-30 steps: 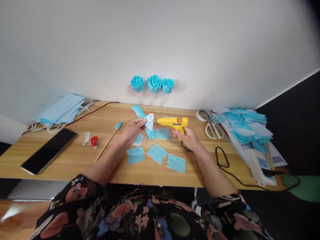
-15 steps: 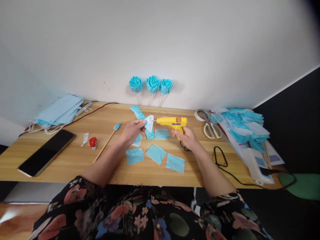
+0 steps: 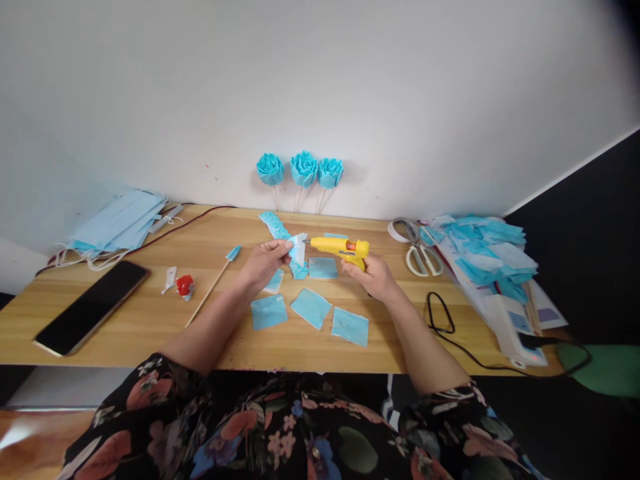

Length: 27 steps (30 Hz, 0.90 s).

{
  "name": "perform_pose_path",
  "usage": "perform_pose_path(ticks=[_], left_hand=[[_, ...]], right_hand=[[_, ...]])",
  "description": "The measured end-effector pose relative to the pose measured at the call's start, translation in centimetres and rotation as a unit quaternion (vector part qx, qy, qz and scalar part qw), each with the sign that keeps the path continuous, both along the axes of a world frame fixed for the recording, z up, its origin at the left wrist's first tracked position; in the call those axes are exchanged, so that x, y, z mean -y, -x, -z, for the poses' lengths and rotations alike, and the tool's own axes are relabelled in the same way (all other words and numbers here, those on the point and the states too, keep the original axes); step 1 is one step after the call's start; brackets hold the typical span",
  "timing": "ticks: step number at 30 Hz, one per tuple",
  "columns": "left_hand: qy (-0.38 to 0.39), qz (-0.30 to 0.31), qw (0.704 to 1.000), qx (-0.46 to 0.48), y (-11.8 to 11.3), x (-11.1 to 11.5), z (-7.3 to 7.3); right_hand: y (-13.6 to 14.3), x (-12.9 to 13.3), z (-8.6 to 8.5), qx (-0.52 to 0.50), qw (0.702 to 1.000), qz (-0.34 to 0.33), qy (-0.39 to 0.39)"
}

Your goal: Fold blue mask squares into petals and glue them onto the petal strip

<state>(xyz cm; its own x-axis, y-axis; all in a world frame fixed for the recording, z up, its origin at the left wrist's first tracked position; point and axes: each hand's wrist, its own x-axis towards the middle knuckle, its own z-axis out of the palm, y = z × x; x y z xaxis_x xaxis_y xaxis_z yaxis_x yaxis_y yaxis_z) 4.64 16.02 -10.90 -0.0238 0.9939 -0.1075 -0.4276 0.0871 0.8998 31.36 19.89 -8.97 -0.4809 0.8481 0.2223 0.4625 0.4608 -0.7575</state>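
Note:
My left hand (image 3: 265, 262) pinches a small piece (image 3: 299, 251) that is white on the side facing up. In my right hand (image 3: 371, 272) is a yellow glue gun (image 3: 337, 246), its metal nozzle pointing left and touching or nearly touching the white piece. A crinkled blue strip (image 3: 274, 225) runs behind and under the held piece. Several flat blue squares lie around my hands, among them one in the middle (image 3: 311, 308) and one at the right (image 3: 350, 326). Left of my left hand lies a stick with a blue tip (image 3: 233, 253).
Three blue flowers on sticks (image 3: 304, 169) lean against the wall. Left are a phone (image 3: 93, 308), a red wrapped item (image 3: 185, 286) and face masks (image 3: 117, 223). Right are scissors (image 3: 423, 260), a black cable (image 3: 440, 329), a power strip (image 3: 510, 333) and piled blue pieces (image 3: 485, 250).
The glue gun has tilted slightly, its back end lower and a little further left, with my right hand. My left hand keeps its hold on the piece.

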Motion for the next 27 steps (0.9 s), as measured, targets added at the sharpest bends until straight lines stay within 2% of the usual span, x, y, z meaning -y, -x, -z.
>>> perform_pose_path(ticks=[5, 7, 9, 12, 17, 20, 23, 27], left_hand=[[-0.019, -0.013, 0.997, 0.069, 0.3, -0.2, -0.1], [-0.027, -0.023, 0.995, 0.093, 0.4, -0.3, -0.2], [-0.026, -0.029, 0.994, 0.104, 0.4, -0.4, -0.1], [-0.019, -0.028, 0.993, 0.109, 0.4, -0.6, 0.1], [-0.022, -0.028, 0.991, 0.126, 0.5, -0.8, 0.4], [-0.027, -0.024, 0.992, 0.123, 0.5, -0.9, 0.5], [-0.029, -0.017, 0.992, 0.12, 0.5, -0.8, 0.6], [-0.024, -0.014, 0.99, 0.137, 0.2, -0.7, 0.3]], right_hand=[[-0.5, -0.4, -0.4, 0.036, 0.997, -0.051, -0.052], [-0.9, -0.7, -0.4, 0.034, 0.997, -0.046, -0.058], [-1.3, -1.1, -0.2, 0.006, 0.999, -0.012, -0.038], [-2.1, -2.0, 0.3, -0.094, 0.994, 0.043, 0.035], [-3.2, -3.4, 0.7, -0.233, 0.958, 0.132, 0.104], [-3.7, -3.8, 0.6, -0.277, 0.936, 0.15, 0.155], [-4.7, -3.8, 0.5, -0.25, 0.932, 0.183, 0.191], [-7.6, -2.9, 1.1, -0.171, 0.936, 0.244, 0.189]])
